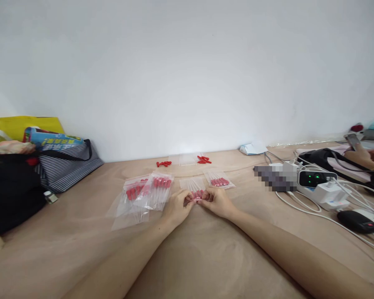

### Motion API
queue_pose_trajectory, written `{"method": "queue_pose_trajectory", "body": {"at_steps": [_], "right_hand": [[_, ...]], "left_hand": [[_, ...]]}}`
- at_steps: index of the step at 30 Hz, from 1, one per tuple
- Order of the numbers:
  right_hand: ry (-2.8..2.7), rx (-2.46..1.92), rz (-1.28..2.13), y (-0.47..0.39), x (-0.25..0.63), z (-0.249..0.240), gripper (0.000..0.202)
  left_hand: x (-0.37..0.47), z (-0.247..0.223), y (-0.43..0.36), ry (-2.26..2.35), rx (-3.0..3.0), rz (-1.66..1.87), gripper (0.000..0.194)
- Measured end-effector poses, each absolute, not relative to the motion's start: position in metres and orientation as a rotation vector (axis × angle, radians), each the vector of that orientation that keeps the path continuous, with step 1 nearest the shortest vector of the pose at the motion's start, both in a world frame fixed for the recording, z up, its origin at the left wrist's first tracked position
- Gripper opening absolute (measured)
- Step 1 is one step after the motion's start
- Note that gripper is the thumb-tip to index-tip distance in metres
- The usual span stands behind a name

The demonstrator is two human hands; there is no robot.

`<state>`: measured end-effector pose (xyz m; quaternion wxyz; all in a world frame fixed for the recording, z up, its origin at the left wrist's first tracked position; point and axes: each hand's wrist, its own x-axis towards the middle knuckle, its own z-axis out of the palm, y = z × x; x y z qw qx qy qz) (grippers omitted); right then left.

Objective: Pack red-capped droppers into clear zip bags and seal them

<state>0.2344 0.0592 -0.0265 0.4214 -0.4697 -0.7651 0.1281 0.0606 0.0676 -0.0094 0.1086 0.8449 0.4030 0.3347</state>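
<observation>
Both my hands are closed on the near edge of a small clear zip bag (188, 184), which lies flat on the brown-covered surface. Inside it are several thin clear stems with red bulb-like ends, the red ends toward me. My left hand (180, 205) pinches the left part of the bag's edge, and my right hand (218, 202) pinches just beside it on the right. Left of my left hand, filled bags (157, 189) of the same red-ended pieces overlap one another. Another filled bag (220, 180) lies just beyond my right hand.
Loose red pieces lie in two small piles (164, 164) (204, 159) near the wall, with clear stems (187, 159) between them. A striped bag (71, 166) stands left. Chargers and white cables (326, 195) spread at right, near another person's hand (360, 157) holding a phone.
</observation>
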Motion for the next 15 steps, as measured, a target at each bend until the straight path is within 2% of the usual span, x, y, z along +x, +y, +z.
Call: {"method": "queue_pose_trajectory", "body": {"at_steps": [5, 12, 15], "right_hand": [[-1.904, -1.183, 0.308, 0.0586, 0.2320, -0.0262, 0.020], [-1.892, -1.156, 0.314, 0.0568, 0.2331, -0.0266, 0.008], [-1.933, -1.131, 0.321, 0.0531, 0.2387, -0.0247, 0.009]], "left_hand": [[0.0610, -0.0086, 0.0676, 1.177, 2.477, 0.986, 0.008], [0.0587, -0.0102, 0.0679, 1.182, 2.440, 1.033, 0.021], [0.0523, -0.0073, 0.0645, 1.166, 2.438, 1.016, 0.027]]}}
